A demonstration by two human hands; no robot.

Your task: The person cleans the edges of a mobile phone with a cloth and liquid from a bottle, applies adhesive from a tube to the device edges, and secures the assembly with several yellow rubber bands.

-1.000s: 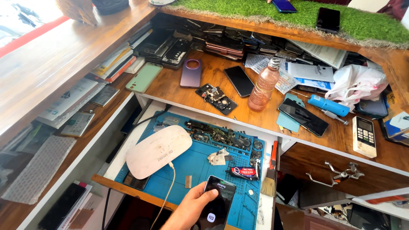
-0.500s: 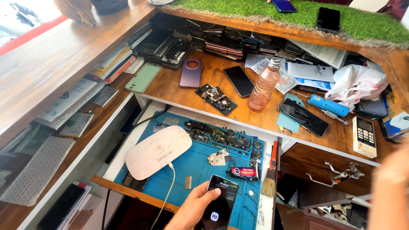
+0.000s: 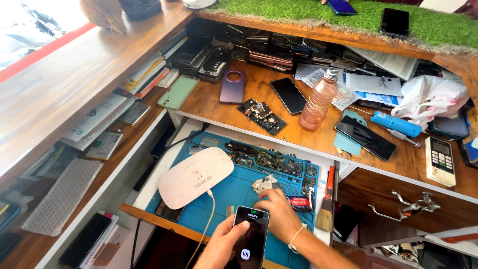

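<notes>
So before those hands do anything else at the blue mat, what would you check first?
1. Phone held firmly by left hand: ok.
2. Phone screen lit: ok.
3. Right hand over blue mat, what it touches: cannot tell.
4. Brush lying off the mat's right edge: ok.
5. White oval device with cable plugged in, apart from both hands: ok.
6. Small parts loose beside the right hand: not ok.
</notes>
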